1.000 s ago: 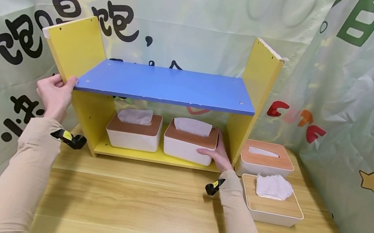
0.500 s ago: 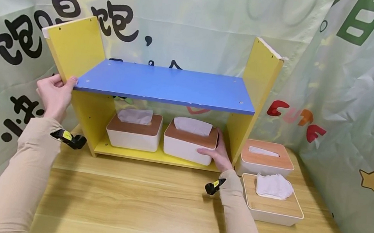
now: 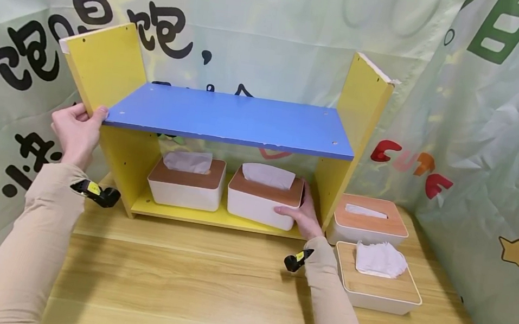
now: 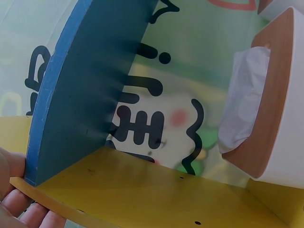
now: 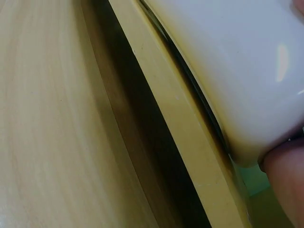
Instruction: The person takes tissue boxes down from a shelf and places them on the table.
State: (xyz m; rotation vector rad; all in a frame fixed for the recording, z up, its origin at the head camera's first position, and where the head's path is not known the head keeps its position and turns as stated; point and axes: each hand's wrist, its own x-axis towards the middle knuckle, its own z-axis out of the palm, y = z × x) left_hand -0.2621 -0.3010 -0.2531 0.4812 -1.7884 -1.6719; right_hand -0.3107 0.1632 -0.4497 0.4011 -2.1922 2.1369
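R hand grips rt tissue box by its rt end, thumb on smooth white front; L hand pinches yellow L panel, thumb at corner of blue board, whose front edge is chipped. Box has rounded corners, flat brown lid, soft tissue poking up. Sits slightly askew on yellow bottom board, nr front edge. Narrow gap to L box; some room betw tissue & blue board.
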